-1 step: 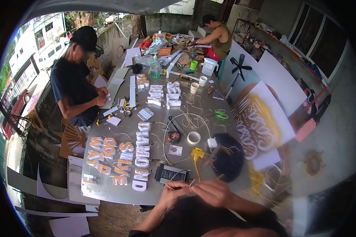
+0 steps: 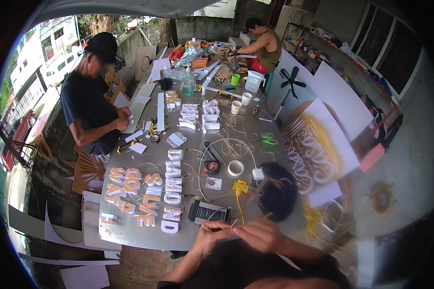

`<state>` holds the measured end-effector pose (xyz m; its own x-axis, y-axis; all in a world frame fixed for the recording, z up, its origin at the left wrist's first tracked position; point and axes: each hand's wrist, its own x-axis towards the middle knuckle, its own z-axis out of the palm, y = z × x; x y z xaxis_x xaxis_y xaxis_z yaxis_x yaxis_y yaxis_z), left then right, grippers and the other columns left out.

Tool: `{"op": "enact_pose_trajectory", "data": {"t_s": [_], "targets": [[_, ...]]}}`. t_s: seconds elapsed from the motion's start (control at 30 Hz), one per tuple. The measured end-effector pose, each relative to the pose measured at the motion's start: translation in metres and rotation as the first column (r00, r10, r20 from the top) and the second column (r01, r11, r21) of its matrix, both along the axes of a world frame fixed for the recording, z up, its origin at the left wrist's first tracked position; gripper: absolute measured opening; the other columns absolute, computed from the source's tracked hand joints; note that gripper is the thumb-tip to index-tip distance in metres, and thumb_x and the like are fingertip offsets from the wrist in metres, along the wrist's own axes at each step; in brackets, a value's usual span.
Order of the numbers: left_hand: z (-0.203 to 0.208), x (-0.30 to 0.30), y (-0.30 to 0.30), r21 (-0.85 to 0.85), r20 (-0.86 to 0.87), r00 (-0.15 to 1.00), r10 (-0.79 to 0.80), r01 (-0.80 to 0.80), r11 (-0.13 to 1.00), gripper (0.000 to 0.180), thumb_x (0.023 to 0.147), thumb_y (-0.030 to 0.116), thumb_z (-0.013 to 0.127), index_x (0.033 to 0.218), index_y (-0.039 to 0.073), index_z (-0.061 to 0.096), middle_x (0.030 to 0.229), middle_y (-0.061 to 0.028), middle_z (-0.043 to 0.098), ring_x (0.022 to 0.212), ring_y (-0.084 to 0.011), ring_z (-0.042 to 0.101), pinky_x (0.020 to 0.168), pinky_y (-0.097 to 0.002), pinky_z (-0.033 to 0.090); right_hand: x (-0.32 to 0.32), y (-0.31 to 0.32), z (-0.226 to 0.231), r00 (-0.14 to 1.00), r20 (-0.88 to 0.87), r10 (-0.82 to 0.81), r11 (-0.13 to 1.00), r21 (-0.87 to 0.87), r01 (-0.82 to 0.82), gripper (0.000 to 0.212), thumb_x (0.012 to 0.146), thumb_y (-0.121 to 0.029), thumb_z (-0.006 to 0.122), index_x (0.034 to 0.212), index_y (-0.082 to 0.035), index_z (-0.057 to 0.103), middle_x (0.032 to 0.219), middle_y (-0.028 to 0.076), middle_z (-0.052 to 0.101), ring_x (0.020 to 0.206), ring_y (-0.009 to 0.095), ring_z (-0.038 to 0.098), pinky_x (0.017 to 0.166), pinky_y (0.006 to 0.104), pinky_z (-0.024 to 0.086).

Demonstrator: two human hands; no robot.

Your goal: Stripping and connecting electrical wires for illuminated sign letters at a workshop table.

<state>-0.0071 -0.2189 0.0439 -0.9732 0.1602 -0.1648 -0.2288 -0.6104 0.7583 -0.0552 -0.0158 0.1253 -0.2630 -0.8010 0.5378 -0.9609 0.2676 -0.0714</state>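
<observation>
At the table's near edge, my left hand [image 2: 213,236] and my right hand [image 2: 259,235] meet with fingers pinched together. A thin pale wire [image 2: 234,222] sticks up between the fingertips; its lower part is hidden. A short yellow tip [image 2: 268,215] shows beyond my right hand, and I cannot make out what it belongs to. Just past my left hand lies a black power supply box [image 2: 208,212] with a grey label. Beyond the hands, a yellow plug-like piece [image 2: 239,187] trails a yellow cord toward me. A dark blue cloth bundle [image 2: 278,192] lies to the right.
Cut-out letters [image 2: 172,192] stand in rows on the metal table [image 2: 188,154]. Near the middle are a tape roll [image 2: 236,168], a tape measure [image 2: 211,166], green scissors [image 2: 270,139] and loose wires. One co-worker [image 2: 91,96] stands left; another [image 2: 267,48] sits at the far end.
</observation>
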Motion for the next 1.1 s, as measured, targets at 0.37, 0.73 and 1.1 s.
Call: {"op": "enact_pose_trajectory", "data": {"t_s": [0.37,0.73,1.1], "targets": [[0.011,-0.002,-0.007,-0.306,-0.282,0.959,0.01,-0.1,0.947,0.008,0.081,0.003,0.081,0.088,0.001,0.079,0.079,-0.0069,0.072,0.069,-0.011,0.059,0.064,-0.0286,0.045,-0.001,-0.003,-0.002,0.939,0.336,-0.077,0.976,-0.167,0.14,0.013,0.082,-0.009,0.079,0.092,-0.003,0.073,0.088,0.006,0.073,0.075,0.022,0.071,0.063,0.0313,0.055],[0.036,-0.003,-0.012,-0.639,-0.749,0.633,-0.199,-0.608,0.471,0.01,0.074,0.006,0.081,0.083,0.007,0.08,0.071,-0.0032,0.069,0.061,-0.0153,0.056,0.06,-0.032,0.039,0.003,0.005,-0.015,0.248,0.969,-0.017,0.943,-0.067,0.325,0.02,0.093,-0.016,0.072,0.107,-0.002,0.068,0.091,0.011,0.071,0.082,0.019,0.071,0.072,0.0299,0.056],[0.003,0.005,-0.003,-0.03,-0.058,0.998,0.034,-0.036,0.999,0.009,0.078,-0.001,0.079,0.087,0.0,0.078,0.079,-0.0058,0.072,0.07,-0.0128,0.063,0.067,-0.0254,0.046,-0.009,0.0,0.003,0.997,-0.028,0.077,0.987,-0.138,-0.08,0.024,0.077,-0.007,0.079,0.1,-0.001,0.073,0.095,0.01,0.071,0.084,0.023,0.071,0.07,0.0325,0.057]]}}
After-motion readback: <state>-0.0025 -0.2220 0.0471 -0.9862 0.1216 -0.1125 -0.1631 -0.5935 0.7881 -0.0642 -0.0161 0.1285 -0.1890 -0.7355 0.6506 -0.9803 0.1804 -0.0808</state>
